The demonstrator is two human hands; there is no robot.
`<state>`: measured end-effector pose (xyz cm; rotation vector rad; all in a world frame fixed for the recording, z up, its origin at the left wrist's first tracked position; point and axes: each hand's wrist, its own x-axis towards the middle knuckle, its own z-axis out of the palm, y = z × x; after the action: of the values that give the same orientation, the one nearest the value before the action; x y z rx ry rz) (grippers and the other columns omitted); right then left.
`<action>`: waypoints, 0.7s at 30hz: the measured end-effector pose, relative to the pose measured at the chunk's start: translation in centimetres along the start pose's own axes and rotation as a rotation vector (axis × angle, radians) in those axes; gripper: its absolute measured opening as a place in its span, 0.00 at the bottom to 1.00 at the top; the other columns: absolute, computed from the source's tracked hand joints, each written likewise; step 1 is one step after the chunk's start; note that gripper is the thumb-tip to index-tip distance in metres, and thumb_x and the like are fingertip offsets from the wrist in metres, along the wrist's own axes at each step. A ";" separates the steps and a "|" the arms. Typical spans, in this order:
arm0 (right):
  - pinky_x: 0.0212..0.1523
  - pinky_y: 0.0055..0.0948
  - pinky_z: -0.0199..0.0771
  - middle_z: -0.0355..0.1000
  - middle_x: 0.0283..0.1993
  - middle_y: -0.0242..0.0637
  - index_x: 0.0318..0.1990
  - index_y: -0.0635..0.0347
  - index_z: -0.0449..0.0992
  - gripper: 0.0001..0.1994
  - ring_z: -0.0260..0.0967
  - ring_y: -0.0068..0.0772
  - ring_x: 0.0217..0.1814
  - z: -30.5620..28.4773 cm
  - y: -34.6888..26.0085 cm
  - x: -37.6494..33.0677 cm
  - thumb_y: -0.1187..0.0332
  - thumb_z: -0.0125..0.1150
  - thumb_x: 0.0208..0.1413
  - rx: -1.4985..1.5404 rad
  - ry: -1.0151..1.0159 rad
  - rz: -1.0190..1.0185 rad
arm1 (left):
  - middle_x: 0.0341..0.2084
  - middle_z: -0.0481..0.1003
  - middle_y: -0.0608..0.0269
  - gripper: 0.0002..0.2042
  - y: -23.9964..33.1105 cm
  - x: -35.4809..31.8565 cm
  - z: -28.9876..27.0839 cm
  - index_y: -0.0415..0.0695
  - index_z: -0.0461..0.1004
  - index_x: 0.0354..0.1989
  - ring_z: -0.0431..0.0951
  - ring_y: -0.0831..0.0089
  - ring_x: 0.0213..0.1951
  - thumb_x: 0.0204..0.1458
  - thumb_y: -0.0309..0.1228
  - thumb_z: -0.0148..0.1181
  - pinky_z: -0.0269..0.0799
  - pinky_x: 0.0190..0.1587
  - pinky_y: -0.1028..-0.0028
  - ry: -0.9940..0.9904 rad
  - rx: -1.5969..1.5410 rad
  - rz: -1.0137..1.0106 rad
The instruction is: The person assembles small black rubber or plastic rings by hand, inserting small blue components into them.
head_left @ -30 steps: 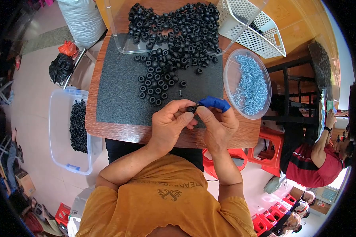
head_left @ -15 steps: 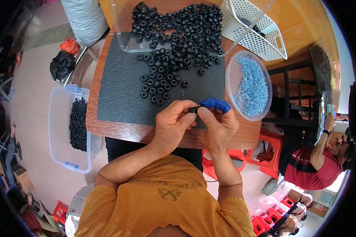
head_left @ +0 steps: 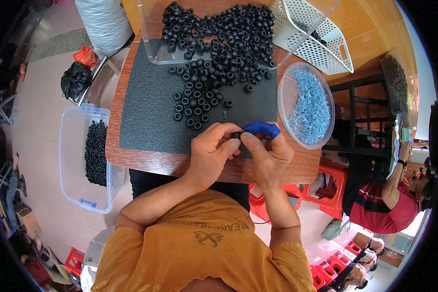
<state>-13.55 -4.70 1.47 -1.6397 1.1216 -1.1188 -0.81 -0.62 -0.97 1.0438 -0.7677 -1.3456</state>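
Note:
My left hand (head_left: 210,153) and my right hand (head_left: 270,153) meet over the near edge of a wooden table (head_left: 116,146), pinching one small black ring (head_left: 236,135) between their fingertips. A blue cover (head_left: 262,128) sits on my right index finger. Just beyond my hands, several loose black rings (head_left: 195,104) lie on a dark grey mat (head_left: 146,107). A bigger heap of black rings (head_left: 224,34) spills out of a clear tray (head_left: 153,53) at the far side. A clear round bowl (head_left: 284,87) holding small blue parts (head_left: 309,104) stands to the right of my hands.
A white perforated basket (head_left: 316,39) sits at the table's far right. On the floor to the left stands a clear bin (head_left: 70,160) with black rings, near a black bag (head_left: 75,80) and a white sack (head_left: 104,22). A person in red (head_left: 384,209) sits at right, by red stools (head_left: 328,194).
My hands stay together at the table's near edge, fingers shifting slightly around the black ring. Nothing else has moved.

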 end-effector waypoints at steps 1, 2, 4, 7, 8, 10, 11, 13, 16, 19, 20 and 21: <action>0.34 0.18 0.64 0.70 0.32 0.30 0.34 0.65 0.73 0.07 0.63 0.18 0.32 -0.1 -0.1 0.1 0.81 0.61 0.46 -0.085 -0.042 -0.042 | 0.30 0.70 0.65 0.08 0.0 0.0 0.0 0.38 0.71 0.41 0.74 0.81 0.28 0.51 0.21 0.54 0.70 0.28 0.82 0.011 0.056 0.052; 0.34 0.18 0.64 0.70 0.32 0.30 0.34 0.65 0.73 0.07 0.63 0.18 0.32 -0.1 -0.2 0.2 0.81 0.61 0.46 -0.085 -0.040 -0.041 | 0.30 0.70 0.65 0.08 0.0 0.0 0.0 0.38 0.71 0.41 0.74 0.81 0.28 0.51 0.21 0.54 0.70 0.28 0.82 0.008 0.056 0.051; 0.33 0.20 0.64 0.69 0.33 0.33 0.33 0.66 0.72 0.06 0.64 0.22 0.32 -0.1 -0.4 0.2 0.82 0.59 0.45 -0.269 -0.042 -0.147 | 0.29 0.69 0.65 0.08 0.2 0.0 0.0 0.37 0.71 0.40 0.73 0.81 0.28 0.51 0.20 0.54 0.70 0.27 0.82 0.010 0.140 0.112; 0.33 0.21 0.64 0.69 0.33 0.37 0.33 0.67 0.72 0.06 0.65 0.27 0.32 -0.1 -1.0 0.2 0.83 0.58 0.45 -0.366 -0.047 -0.270 | 0.30 0.70 0.66 0.08 0.3 0.1 -0.2 0.37 0.71 0.40 0.73 0.81 0.27 0.51 0.20 0.54 0.70 0.26 0.82 0.018 0.066 0.022; 0.33 0.21 0.64 0.69 0.33 0.37 0.33 0.67 0.72 0.06 0.65 0.27 0.32 -0.2 -0.9 0.2 0.83 0.58 0.45 -0.367 -0.044 -0.267 | 0.30 0.70 0.66 0.08 0.3 0.2 -0.2 0.37 0.71 0.40 0.73 0.81 0.27 0.51 0.20 0.54 0.70 0.26 0.82 0.014 0.068 0.019; 0.33 0.23 0.64 0.69 0.33 0.39 0.33 0.66 0.72 0.07 0.65 0.31 0.32 -0.3 -0.6 0.2 0.83 0.57 0.44 -0.349 -0.023 -0.333 | 0.29 0.70 0.66 0.08 0.4 0.3 -0.2 0.37 0.71 0.40 0.74 0.80 0.27 0.51 0.20 0.54 0.70 0.26 0.82 -0.002 0.007 -0.025; 0.33 0.23 0.64 0.69 0.33 0.39 0.33 0.66 0.72 0.07 0.65 0.31 0.32 -0.2 -0.6 0.2 0.83 0.57 0.44 -0.349 -0.020 -0.330 | 0.29 0.70 0.66 0.08 0.6 0.2 -0.2 0.37 0.71 0.40 0.74 0.80 0.27 0.51 0.20 0.54 0.70 0.26 0.82 -0.006 0.010 -0.028; 0.33 0.24 0.64 0.69 0.33 0.39 0.34 0.66 0.73 0.08 0.65 0.32 0.32 -0.3 -0.4 0.3 0.83 0.58 0.43 -0.367 -0.026 -0.293 | 0.29 0.71 0.65 0.08 0.8 0.2 -0.2 0.36 0.71 0.41 0.74 0.80 0.27 0.52 0.21 0.54 0.70 0.26 0.82 -0.004 -0.053 -0.068; 0.32 0.24 0.64 0.69 0.33 0.39 0.34 0.66 0.73 0.08 0.65 0.31 0.31 -0.4 -0.1 0.3 0.83 0.58 0.44 -0.387 -0.009 -0.356 | 0.29 0.72 0.63 0.09 0.9 0.4 -0.2 0.36 0.70 0.42 0.74 0.80 0.27 0.52 0.21 0.54 0.71 0.27 0.82 -0.029 -0.002 -0.036; 0.33 0.24 0.65 0.69 0.32 0.39 0.34 0.66 0.73 0.08 0.65 0.31 0.31 -0.4 -0.5 0.5 0.82 0.57 0.45 -0.375 -0.024 -0.344 | 0.29 0.73 0.63 0.10 1.1 0.5 -0.3 0.36 0.70 0.43 0.74 0.79 0.28 0.52 0.22 0.54 0.71 0.28 0.82 -0.042 -0.030 -0.045; 0.33 0.24 0.65 0.69 0.32 0.39 0.34 0.66 0.73 0.08 0.65 0.31 0.31 -0.4 -0.4 0.5 0.82 0.57 0.45 -0.375 -0.020 -0.345 | 0.29 0.73 0.63 0.10 1.1 0.6 -0.3 0.36 0.70 0.43 0.74 0.79 0.28 0.52 0.22 0.54 0.71 0.28 0.82 -0.044 -0.029 -0.044; 0.31 0.27 0.65 0.70 0.31 0.40 0.34 0.65 0.73 0.08 0.65 0.36 0.31 -0.4 -0.4 0.5 0.81 0.59 0.44 -0.331 -0.014 -0.303 | 0.29 0.73 0.63 0.10 0.9 0.5 -0.3 0.36 0.70 0.43 0.74 0.79 0.28 0.52 0.22 0.54 0.71 0.29 0.81 -0.044 -0.042 -0.053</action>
<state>-13.77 -5.15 2.02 -2.1278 1.1190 -1.1502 -0.12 -1.17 -0.34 1.0096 -0.7458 -1.4281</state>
